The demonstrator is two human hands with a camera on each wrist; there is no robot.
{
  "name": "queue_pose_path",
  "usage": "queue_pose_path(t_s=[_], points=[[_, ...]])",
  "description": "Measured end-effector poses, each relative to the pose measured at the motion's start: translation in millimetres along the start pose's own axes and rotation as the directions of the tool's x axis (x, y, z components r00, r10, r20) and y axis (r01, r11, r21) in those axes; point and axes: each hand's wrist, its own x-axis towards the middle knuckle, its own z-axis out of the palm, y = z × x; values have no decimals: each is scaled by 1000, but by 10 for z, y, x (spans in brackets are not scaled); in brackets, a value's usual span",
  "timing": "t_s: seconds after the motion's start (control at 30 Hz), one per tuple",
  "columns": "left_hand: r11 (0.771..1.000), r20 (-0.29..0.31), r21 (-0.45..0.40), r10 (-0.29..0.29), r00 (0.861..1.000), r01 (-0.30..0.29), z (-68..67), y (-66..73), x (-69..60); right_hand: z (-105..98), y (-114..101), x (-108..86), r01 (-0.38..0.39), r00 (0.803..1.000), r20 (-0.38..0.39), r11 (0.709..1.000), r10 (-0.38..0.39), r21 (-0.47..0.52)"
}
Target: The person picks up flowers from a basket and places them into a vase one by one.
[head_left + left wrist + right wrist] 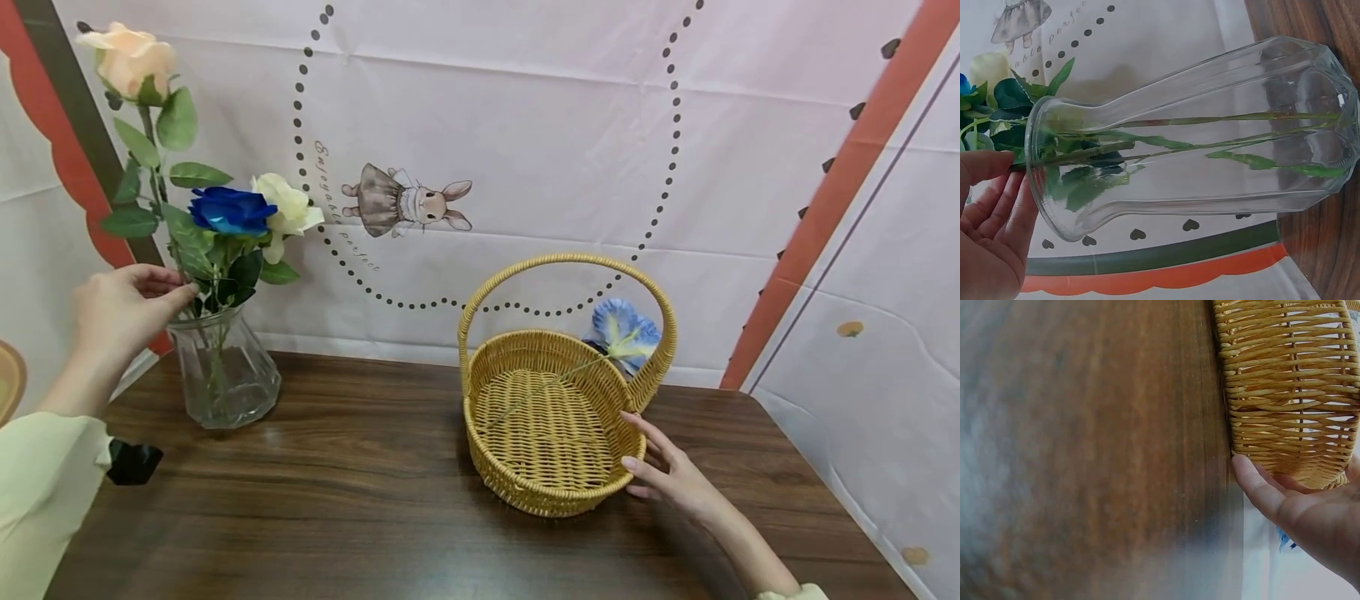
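Observation:
My left hand [131, 312] pinches the stem of a peach artificial rose [133, 62] at the mouth of a clear glass vase [232, 375]. In the left wrist view, the stem's cut end [1124, 145] sits just inside the vase neck. A blue rose [231, 210] and a cream rose [287, 207] lean from the same vase, their stems reaching its bottom. On the right, my right hand [671, 479] rests against the side of a yellow wicker basket [551, 496], fingers extended at its rim. A light-blue flower [624, 333] lies in the basket, its head over the back rim.
Both vase and basket stand on a dark wooden table [360, 467]. Behind them hangs a pale cloth [525, 150] printed with a rabbit and dotted lines. The basket's tall arched handle [566, 260] rises above its rim. A black piece [133, 462] is by the left cuff.

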Motion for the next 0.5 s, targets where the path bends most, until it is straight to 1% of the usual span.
queue_pose_path(t_s=[0.2,0.37,0.43,0.5], points=[[1000,11,23,-6,1000,6,5,25,-7,1,1,-3,1,1000,-1,1000,-1,-2],[1000,23,24,-19,1000,18,9,17,-13,2,2,-3,12,1000,6,1000,-12,2],[1000,25,18,-26,999,25,9,11,-15,4,3,-3,16,1000,9,1000,-16,5],[999,15,20,-42,999,42,7,9,-22,6,5,-2,18,1000,11,1000,-18,5]])
